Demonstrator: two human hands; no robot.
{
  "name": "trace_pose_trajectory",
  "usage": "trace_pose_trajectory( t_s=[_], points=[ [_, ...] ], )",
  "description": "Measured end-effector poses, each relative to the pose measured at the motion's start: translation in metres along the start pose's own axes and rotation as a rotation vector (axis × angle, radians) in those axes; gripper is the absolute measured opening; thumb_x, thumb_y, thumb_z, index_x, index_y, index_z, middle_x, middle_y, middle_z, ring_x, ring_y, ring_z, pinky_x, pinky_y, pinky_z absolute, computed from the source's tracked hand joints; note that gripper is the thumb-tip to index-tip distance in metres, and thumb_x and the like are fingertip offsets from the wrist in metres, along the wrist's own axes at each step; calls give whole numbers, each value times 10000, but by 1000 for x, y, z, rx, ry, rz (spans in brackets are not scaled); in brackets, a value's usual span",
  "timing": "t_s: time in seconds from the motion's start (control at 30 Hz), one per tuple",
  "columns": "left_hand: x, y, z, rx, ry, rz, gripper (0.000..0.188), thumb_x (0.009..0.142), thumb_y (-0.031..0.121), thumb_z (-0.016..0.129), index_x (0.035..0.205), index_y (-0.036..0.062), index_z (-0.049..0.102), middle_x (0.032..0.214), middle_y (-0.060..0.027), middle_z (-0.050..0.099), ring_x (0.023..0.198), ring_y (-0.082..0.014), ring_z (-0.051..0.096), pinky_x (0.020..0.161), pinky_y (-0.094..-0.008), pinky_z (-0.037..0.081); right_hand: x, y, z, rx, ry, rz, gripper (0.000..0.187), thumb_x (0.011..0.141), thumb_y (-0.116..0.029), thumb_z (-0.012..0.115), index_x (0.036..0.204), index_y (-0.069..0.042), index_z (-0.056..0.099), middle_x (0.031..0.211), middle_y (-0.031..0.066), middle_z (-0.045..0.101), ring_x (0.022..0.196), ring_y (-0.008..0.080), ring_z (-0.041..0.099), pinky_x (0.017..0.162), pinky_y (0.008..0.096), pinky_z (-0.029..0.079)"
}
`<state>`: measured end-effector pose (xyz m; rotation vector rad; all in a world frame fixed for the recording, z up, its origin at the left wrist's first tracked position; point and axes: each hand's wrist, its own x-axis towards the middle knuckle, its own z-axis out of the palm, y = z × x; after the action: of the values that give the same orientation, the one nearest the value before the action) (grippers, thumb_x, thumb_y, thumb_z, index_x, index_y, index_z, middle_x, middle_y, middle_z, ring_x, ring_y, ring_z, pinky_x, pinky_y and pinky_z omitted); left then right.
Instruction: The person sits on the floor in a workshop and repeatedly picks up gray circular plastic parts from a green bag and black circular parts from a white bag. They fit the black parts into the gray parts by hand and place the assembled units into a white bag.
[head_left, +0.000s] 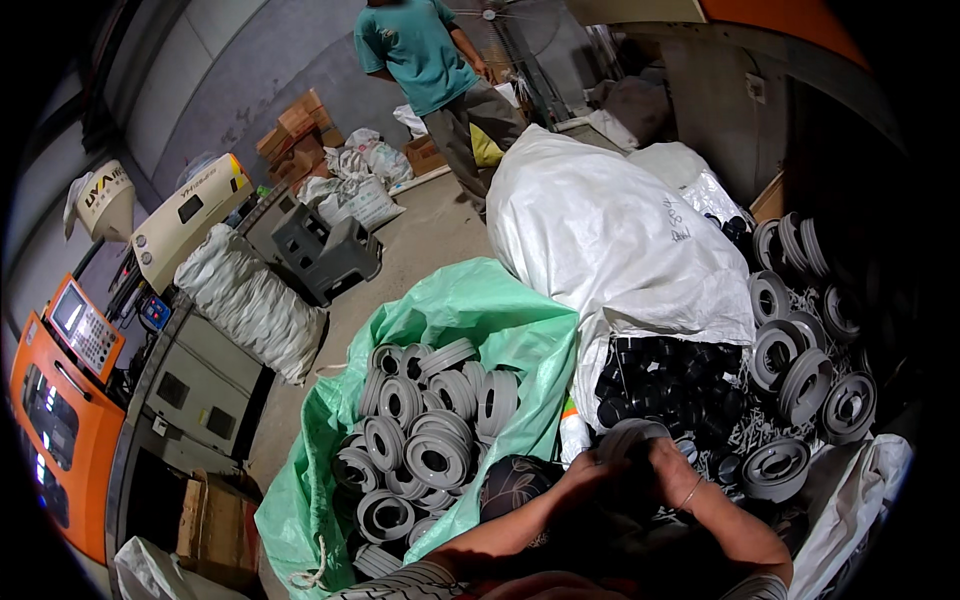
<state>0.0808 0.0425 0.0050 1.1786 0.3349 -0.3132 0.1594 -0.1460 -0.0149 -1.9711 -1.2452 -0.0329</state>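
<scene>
Just in front of my body, both hands are close together around a round grey plastic ring [634, 436]. My left hand [588, 472] is closed on its left side, and my right hand [672, 468] curls around its right side; shadow hides some fingertips. Left of my hands, a green woven sack [530, 325] gapes open, filled with grey plastic rings [437, 450]. Beyond my hands, small black plastic parts [670, 380] spill from the mouth of a large white woven sack [600, 215]. More grey rings [805, 385] lie piled to the right among thin light-coloured scraps.
A white sack [845, 505] lies at the lower right. On the left stand an orange and cream machine [75, 420], a rolled white sack [255, 300] and a grey step stool [325, 245]. A person in a teal shirt [415, 55] stands at the back near cardboard boxes [300, 125].
</scene>
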Motion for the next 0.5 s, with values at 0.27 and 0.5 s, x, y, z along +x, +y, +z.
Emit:
trace_pose_trajectory(
  t_s=[0.27, 0.5],
  points=[
    [6, -8, 0, 70, 0, -47, 547, 782, 244, 720, 1209, -29, 513, 1061, -71, 598, 908, -145, 580, 787, -283, 469, 5, -9, 2, 172, 71, 284, 534, 603, -268, 759, 1043, -39, 562, 1011, 185, 562, 983, 375, 509, 863, 441, 421],
    [11, -15, 0, 315, 68, 22, 473, 801, 252, 702, 1146, -36, 557, 1010, -55, 611, 869, -119, 563, 743, -272, 464, -5, 8, 19, -48, 168, 170, 536, 604, -281, 764, 1029, -27, 559, 997, 198, 554, 952, 402, 515, 848, 441, 425]
  ],
)
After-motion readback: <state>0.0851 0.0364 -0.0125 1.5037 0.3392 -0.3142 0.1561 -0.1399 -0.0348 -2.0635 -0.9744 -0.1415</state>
